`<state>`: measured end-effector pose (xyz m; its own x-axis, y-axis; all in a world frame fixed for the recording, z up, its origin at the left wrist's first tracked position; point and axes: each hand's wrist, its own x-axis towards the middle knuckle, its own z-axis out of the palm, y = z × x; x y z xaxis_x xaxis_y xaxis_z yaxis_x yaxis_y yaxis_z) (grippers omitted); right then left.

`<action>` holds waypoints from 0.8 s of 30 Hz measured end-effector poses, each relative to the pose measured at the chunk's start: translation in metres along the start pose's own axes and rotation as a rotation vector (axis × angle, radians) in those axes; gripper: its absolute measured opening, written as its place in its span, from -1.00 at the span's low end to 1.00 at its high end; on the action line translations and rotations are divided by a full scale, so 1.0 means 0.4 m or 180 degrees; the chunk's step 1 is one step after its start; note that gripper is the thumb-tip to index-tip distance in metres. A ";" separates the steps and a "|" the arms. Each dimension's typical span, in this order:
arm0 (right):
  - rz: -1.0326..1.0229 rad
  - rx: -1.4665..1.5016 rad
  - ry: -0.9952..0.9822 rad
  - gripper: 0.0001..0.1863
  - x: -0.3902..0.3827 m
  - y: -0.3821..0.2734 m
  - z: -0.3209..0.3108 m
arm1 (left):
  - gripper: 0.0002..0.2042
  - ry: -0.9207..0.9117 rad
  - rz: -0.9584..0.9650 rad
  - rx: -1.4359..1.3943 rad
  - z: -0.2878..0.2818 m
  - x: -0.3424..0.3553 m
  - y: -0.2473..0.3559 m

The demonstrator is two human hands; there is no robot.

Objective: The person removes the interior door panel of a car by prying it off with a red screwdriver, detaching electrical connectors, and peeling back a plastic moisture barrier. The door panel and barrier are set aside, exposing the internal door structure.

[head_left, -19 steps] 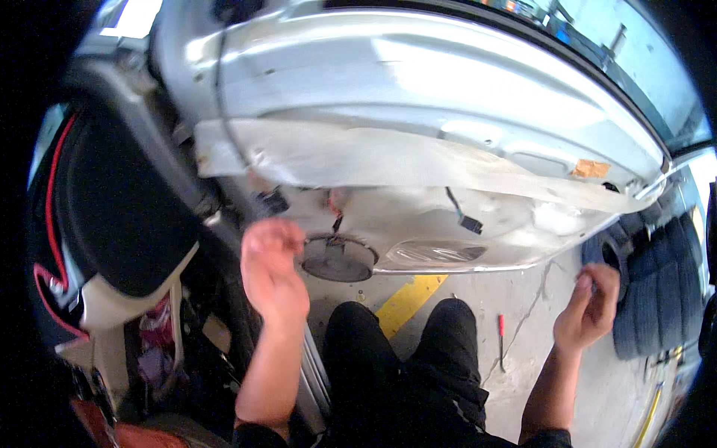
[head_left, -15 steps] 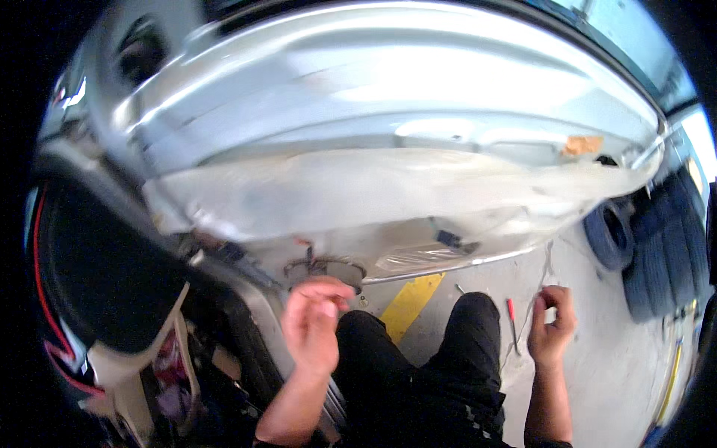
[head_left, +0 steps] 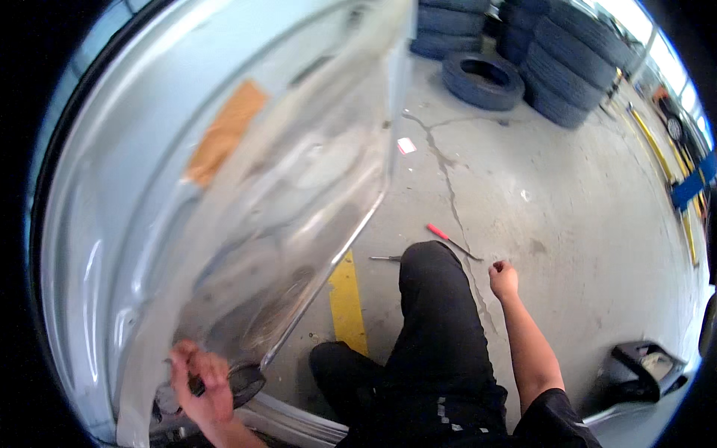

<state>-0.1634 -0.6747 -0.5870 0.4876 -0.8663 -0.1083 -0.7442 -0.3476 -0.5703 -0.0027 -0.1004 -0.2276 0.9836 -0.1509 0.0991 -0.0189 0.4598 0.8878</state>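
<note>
My left hand (head_left: 203, 384) is at the lower part of an open car door (head_left: 216, 246), in front of a dark round speaker (head_left: 246, 382). Its fingers are bent and smeared by motion, so a grip cannot be made out. Out over the floor, my right hand (head_left: 504, 280) has its fingers drawn together, and what they may hold is hidden. Close to that hand lies a pry tool with a red handle (head_left: 438, 232) and a dark shaft. A thin screwdriver-like tool (head_left: 385, 258) rests beside my knee. A milky plastic sheet (head_left: 314, 127) covers part of the door's inner side.
Stacked tyres (head_left: 571, 63) stand at the far side, with a single tyre (head_left: 484, 81) lying flat before them. A cracked concrete floor (head_left: 560, 224) bears a yellow stripe (head_left: 347, 306). A black-framed part (head_left: 644, 373), perhaps a car mirror, appears at lower right.
My view has swung to the right, bringing more floor and tyres in. The right arm now stretches farther out near the red-handled tool; the left hand now appears in front of the lower door.
</note>
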 end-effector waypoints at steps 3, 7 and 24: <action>0.0102 -0.0414 -0.0748 -0.66 -0.028 0.205 0.104 | -0.72 -0.0043 0.0266 0.0439 -0.035 -0.026 -0.006; -0.0616 -0.1548 -0.2117 -0.57 -0.019 0.324 0.341 | -0.62 0.1208 0.0547 0.1786 -0.037 -0.148 0.052; -0.0331 -0.1917 -0.2161 -0.44 0.463 0.301 0.528 | -0.75 -0.0078 -0.0467 0.1668 0.004 -0.162 0.072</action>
<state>-0.0664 -0.8012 -0.8477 0.5875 -0.4892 -0.6446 -0.7010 -0.7057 -0.1034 -0.0672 -0.0787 -0.2079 0.9782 -0.2041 -0.0376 0.0249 -0.0646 0.9976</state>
